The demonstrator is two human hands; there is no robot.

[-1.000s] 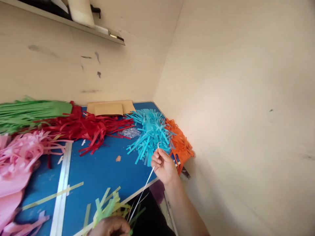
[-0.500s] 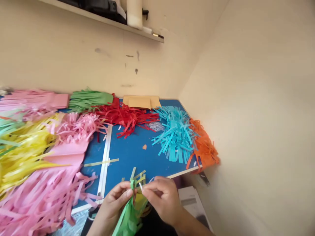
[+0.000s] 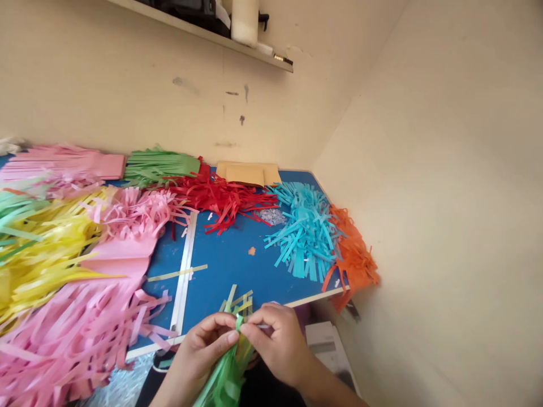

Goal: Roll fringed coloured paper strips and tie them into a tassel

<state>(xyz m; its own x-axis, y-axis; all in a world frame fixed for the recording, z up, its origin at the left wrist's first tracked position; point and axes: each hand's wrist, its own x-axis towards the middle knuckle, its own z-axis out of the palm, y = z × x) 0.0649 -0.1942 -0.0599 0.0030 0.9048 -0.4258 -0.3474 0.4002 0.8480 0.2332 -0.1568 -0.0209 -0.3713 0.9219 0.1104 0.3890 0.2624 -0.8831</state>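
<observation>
Near the bottom centre, my left hand [image 3: 212, 345] pinches the narrow top of a green paper tassel [image 3: 224, 376], whose strips hang down below the fingers. A small green loop stands up between the fingertips of both hands. My right hand [image 3: 278, 342] is closed at that loop, its thumb and finger touching it; the white piece they hold is mostly hidden. Yellow and pale green strips [image 3: 244, 302] stick out behind the hands, over the table edge.
On the blue table [image 3: 229, 254] lie fringed papers: pink [image 3: 76, 333], yellow [image 3: 46, 254], green [image 3: 163, 167], red [image 3: 220, 198], light blue [image 3: 305, 232] and orange [image 3: 354, 254]. Brown envelopes [image 3: 246, 174] rest against the wall. A shelf [image 3: 203, 35] hangs above.
My right hand has come in to the left, bringing the white piece against the green loop, and now meets my left hand. The view has shifted slightly.
</observation>
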